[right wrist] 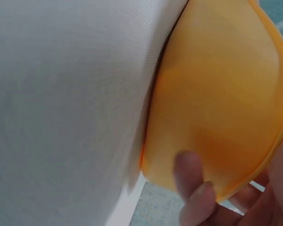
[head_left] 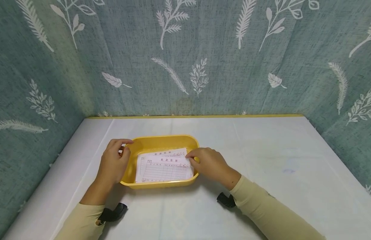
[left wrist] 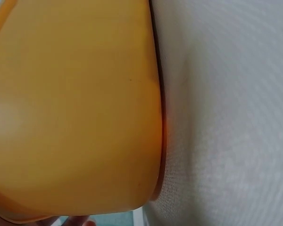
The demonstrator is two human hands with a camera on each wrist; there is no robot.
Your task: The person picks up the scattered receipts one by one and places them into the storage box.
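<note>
A yellow plastic basin (head_left: 159, 184) stands on the white table, with printed receipt slips (head_left: 165, 170) lying overlapped inside it. At its left end my left hand (head_left: 114, 161) holds the rim, index finger over the upper left corner and thumb lower down. My right hand (head_left: 210, 163) holds the right rim; its index finger and thumb reach over the edge, above the right side of the slips. The basin's outer wall (left wrist: 75, 108) fills much of the left wrist view. Below the rim in the right wrist view, blurred fingers (right wrist: 188, 174) show beside the outer wall (right wrist: 212, 94).
The white tabletop (head_left: 263, 166) stretches to both sides of the basin. Behind it hangs a green-grey cloth (head_left: 185, 76) with white leaf prints, and the same cloth lines both sides. Black straps (head_left: 113, 213) are on the wrists.
</note>
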